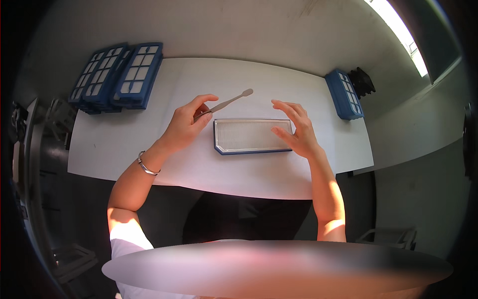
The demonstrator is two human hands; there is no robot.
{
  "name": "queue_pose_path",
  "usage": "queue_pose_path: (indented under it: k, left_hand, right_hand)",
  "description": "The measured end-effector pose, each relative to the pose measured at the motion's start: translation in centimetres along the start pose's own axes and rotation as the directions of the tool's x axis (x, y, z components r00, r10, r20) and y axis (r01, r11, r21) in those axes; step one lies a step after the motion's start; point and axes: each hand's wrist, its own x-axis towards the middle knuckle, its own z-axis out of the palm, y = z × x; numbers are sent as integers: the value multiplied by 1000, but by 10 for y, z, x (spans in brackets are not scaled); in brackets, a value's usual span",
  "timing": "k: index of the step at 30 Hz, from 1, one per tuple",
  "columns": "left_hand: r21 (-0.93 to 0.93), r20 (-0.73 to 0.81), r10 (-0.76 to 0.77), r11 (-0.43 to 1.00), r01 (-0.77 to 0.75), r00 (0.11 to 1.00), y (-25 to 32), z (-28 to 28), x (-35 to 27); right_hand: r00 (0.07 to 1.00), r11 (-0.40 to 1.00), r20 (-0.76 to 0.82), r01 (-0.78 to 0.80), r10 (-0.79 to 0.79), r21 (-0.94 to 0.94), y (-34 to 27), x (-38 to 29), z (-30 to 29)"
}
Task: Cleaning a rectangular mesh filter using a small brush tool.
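Note:
A thin metal spatula-like tool (232,100) with a small rounded end is held in my left hand (188,121), its tip pointing up and to the right above the table. Below and to the right of that hand lies a flat rectangular pleated air filter (246,136) with a blue frame, pleats facing up and its near left corner cut off. My right hand (298,130) is over the filter's right end, thumb and fingers spread, with nothing between them. Whether it touches the filter is unclear.
Several blue filter units with white gridded faces (138,71) are grouped at the white table's (194,168) far left. Another blue unit (343,95) stands at its far right, beside a black object (361,81). A wall rises behind; pale plastic stools (390,237) are on the floor.

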Motion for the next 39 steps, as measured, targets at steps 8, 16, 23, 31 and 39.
queue_pose_path:
  k: [8,16,23,31,39]
  left_hand:
    - [-100,-6,112,989,-113,994,-6,20,-6]
    - [-138,121,77,989,-60,990,-2,7,-2]
    - [278,268,62,951,-138,961,-12,21,-6]
    - [395,288,-6,912,-113,958,-6,19,-8]
    - [378,267,34,916,-137,963,-10,19,-9]
  right_hand:
    - [968,984,243,95,-56,-153,-65,35,32]
    - [1000,948,-18,6,-12,-319,-48,74,22]
    - [850,554,173,-464,497,691,-49,58,23]
    - [800,358,252,-493,544,793,-41,40,38]
    - [796,202,354,-499,491,843,-51,22,26]
